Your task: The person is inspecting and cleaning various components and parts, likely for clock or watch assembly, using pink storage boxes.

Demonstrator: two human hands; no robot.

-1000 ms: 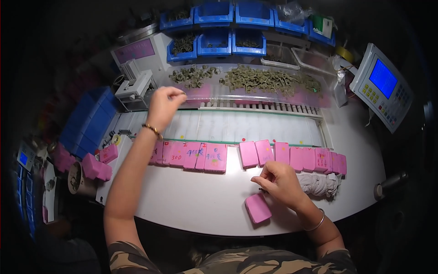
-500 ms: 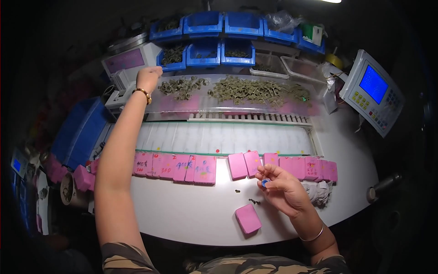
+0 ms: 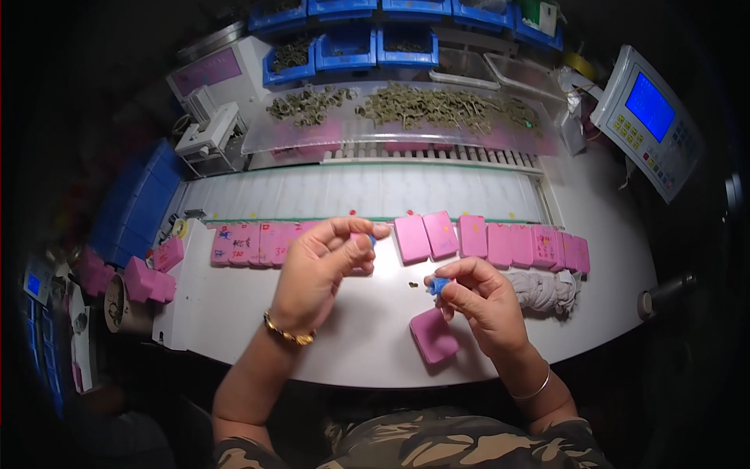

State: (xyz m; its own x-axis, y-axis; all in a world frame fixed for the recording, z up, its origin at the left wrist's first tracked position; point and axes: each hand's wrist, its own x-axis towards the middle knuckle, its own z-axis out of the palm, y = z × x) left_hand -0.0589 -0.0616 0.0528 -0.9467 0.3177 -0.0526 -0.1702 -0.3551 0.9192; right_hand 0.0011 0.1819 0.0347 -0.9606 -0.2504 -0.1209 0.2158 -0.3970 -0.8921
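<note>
My right hand (image 3: 488, 309) pinches a small blue piece (image 3: 439, 286) between thumb and fingertips; its exact kind is too small to tell. To its left, my left hand (image 3: 312, 270) is closed in a pinch, with a bit of blue (image 3: 372, 241) showing at the fingertips. The two hands are apart, above the white tabletop. Under my right hand lies a loose pink block (image 3: 433, 338) with rounded corners. Small dark green bits (image 3: 413, 284) sit on the table between the hands.
Pink blocks (image 3: 500, 244) stand in a row behind my hands. Beyond are a white panelled strip (image 3: 312, 191), a clear tray (image 3: 258, 141) of small green pieces and blue bins (image 3: 346, 59). A keypad display (image 3: 648, 117) stands right, bundled white cloth (image 3: 543, 293) nearer.
My left hand has come back from the clear tray's left end to near my right hand. The blue piece in my right hand shows more. The view has tilted down.
</note>
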